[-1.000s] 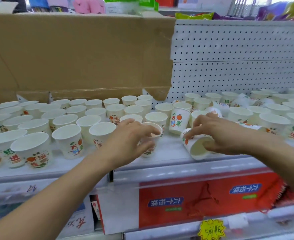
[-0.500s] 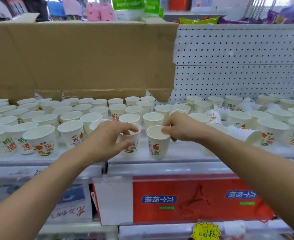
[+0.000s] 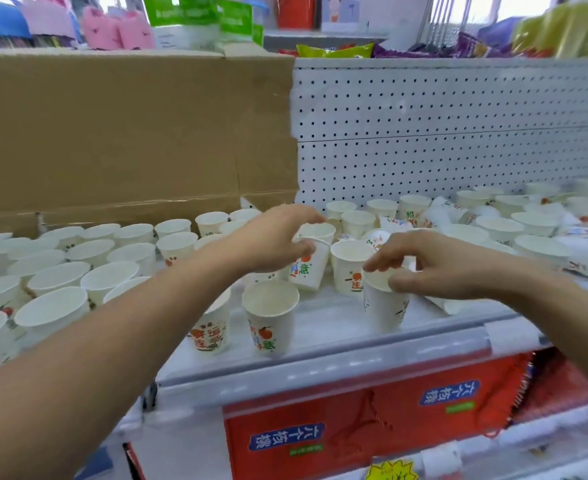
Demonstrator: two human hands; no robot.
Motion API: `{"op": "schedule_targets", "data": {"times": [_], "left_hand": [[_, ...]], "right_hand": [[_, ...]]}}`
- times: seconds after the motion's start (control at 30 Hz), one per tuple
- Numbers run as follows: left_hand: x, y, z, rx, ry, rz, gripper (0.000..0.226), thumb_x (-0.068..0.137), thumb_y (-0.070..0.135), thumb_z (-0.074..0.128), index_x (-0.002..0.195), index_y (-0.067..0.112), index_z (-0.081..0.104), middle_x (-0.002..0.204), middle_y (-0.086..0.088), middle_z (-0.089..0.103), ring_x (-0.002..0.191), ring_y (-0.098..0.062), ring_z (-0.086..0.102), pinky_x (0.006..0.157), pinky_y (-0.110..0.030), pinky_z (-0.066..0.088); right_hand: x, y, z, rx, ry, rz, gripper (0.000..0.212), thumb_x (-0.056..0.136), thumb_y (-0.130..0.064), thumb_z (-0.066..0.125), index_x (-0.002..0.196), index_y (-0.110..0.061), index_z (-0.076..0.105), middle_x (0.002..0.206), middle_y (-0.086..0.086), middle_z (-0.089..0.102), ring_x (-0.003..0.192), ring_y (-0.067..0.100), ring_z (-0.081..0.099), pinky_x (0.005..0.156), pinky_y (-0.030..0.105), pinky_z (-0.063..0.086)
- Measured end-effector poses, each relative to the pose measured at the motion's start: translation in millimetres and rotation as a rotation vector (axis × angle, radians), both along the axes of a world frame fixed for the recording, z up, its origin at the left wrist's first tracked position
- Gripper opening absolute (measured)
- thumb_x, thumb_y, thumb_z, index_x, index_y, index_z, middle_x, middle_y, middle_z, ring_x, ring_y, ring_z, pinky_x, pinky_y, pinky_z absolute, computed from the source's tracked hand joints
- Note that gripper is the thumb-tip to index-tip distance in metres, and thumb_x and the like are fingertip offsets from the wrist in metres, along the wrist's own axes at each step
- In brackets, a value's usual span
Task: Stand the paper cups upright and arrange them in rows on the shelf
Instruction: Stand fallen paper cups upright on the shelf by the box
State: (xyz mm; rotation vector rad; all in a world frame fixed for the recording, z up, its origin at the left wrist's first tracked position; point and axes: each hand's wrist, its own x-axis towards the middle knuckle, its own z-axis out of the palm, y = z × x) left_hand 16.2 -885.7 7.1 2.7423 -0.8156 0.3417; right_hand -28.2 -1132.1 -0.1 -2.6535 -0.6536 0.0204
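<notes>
Both hands had shifted right along the shelf (image 3: 334, 315): my left hand (image 3: 278, 237) gripped a tilted paper cup (image 3: 309, 268) farther back, while my right hand (image 3: 434, 261), nearer the front edge, pinched the rim of an upright cup (image 3: 384, 306) standing well right of the front-row cup (image 3: 270, 320).

Head-worn camera looks forward and down, close over the shelf (image 3: 337, 320).

The white shelf (image 3: 327, 318) carries paper cups (image 3: 112, 275) standing upright in close rows on its left half. On its right half, upright cups stand loosely among tipped cups (image 3: 439, 209) lying on their sides. Brown cardboard (image 3: 129, 133) stands along the back left.
</notes>
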Motion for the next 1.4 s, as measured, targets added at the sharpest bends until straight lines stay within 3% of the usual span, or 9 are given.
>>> {"op": "schedule_targets", "data": {"times": [0.1, 0.23, 0.33, 0.47, 0.63, 0.73, 0.97, 1.17, 1.4], "left_hand": [[31, -12, -8, 0.230, -0.005, 0.040, 0.062, 0.088, 0.034, 0.064, 0.143, 0.026, 0.038, 0.143, 0.002, 0.047, 0.132, -0.019, 0.038, 0.108, -0.041, 0.033], [41, -17, -13, 0.341, -0.081, 0.020, 0.058, 0.083, 0.040, 0.065, 0.137, 0.032, 0.043, 0.122, 0.003, 0.059, 0.118, -0.020, 0.046, 0.100, -0.038, 0.034], [30, -13, -10, 0.253, -0.103, -0.034, 0.042, 0.086, 0.033, 0.064, 0.126, 0.035, 0.052, 0.104, 0.015, 0.064, 0.104, -0.012, 0.055, 0.098, -0.036, 0.036], [6, -2, -7, 0.050, 0.084, -0.134, 0.029, 0.083, 0.029, 0.072, 0.110, 0.037, 0.065, 0.087, 0.019, 0.069, 0.088, 0.001, 0.062, 0.086, -0.033, 0.050], [-1, 12, 1, 0.011, 0.236, -0.200, 0.024, 0.075, 0.039, 0.079, 0.097, 0.033, 0.072, 0.083, 0.020, 0.071, 0.085, 0.005, 0.064, 0.080, -0.020, 0.050], [4, 18, 10, -0.042, 0.284, -0.226, 0.019, 0.079, 0.039, 0.075, 0.096, 0.030, 0.074, 0.083, 0.016, 0.072, 0.078, 0.007, 0.064, 0.068, -0.010, 0.047], [50, 59, 55, -0.410, 0.155, -0.075, 0.016, 0.091, 0.022, 0.063, 0.104, 0.019, 0.071, 0.085, 0.010, 0.075, 0.084, 0.003, 0.069, 0.072, -0.004, 0.047], [97, 71, 44, -0.221, 0.228, 0.061, 0.015, 0.093, 0.032, 0.060, 0.104, 0.034, 0.071, 0.096, 0.019, 0.072, 0.096, 0.005, 0.064, 0.093, -0.023, 0.048], [141, 41, 21, 0.130, 0.093, 0.072, 0.018, 0.093, 0.028, 0.059, 0.106, 0.027, 0.071, 0.100, 0.013, 0.071, 0.090, -0.001, 0.063, 0.084, -0.025, 0.051]], "right_hand": [[0, 1, -16, -0.231, -0.132, -0.042, 0.031, 0.079, -0.037, 0.065, 0.110, -0.036, 0.059, 0.101, -0.013, 0.057, 0.096, 0.008, 0.054, 0.085, 0.030, 0.047], [2, 6, -28, -0.273, -0.278, -0.053, 0.010, 0.084, -0.029, 0.057, 0.081, -0.021, 0.051, 0.083, -0.004, 0.056, 0.082, 0.020, 0.052, 0.073, 0.044, 0.047], [3, 7, -29, -0.213, -0.315, -0.010, 0.011, 0.086, -0.025, 0.057, 0.082, -0.015, 0.055, 0.083, -0.003, 0.057, 0.083, 0.018, 0.049, 0.075, 0.042, 0.044], [8, 9, -28, -0.145, -0.291, 0.065, 0.004, 0.085, -0.026, 0.063, 0.086, -0.023, 0.061, 0.090, -0.012, 0.059, 0.091, 0.006, 0.047, 0.083, 0.033, 0.042], [13, 10, -18, -0.105, -0.175, 0.075, 0.011, 0.076, -0.049, 0.067, 0.081, -0.041, 0.061, 0.093, -0.023, 0.060, 0.098, -0.003, 0.051, 0.088, 0.027, 0.043], [17, 13, -4, 0.069, -0.189, 0.054, 0.019, 0.077, -0.052, 0.065, 0.080, -0.034, 0.071, 0.087, -0.020, 0.066, 0.091, 0.001, 0.059, 0.080, 0.018, 0.044], [73, 4, 17, 0.176, -0.225, -0.034, 0.012, 0.087, -0.033, 0.064, 0.080, -0.030, 0.073, 0.079, -0.016, 0.069, 0.064, -0.001, 0.056, 0.061, 0.013, 0.042], [124, 20, 5, -0.030, -0.019, 0.020, 0.020, 0.091, -0.044, 0.056, 0.097, -0.033, 0.071, 0.094, -0.016, 0.069, 0.082, 0.003, 0.063, 0.076, 0.026, 0.053], [159, 25, 11, -0.039, -0.010, 0.181, 0.013, 0.091, -0.033, 0.061, 0.094, -0.030, 0.073, 0.080, -0.018, 0.070, 0.071, -0.004, 0.061, 0.063, 0.013, 0.045]]}}
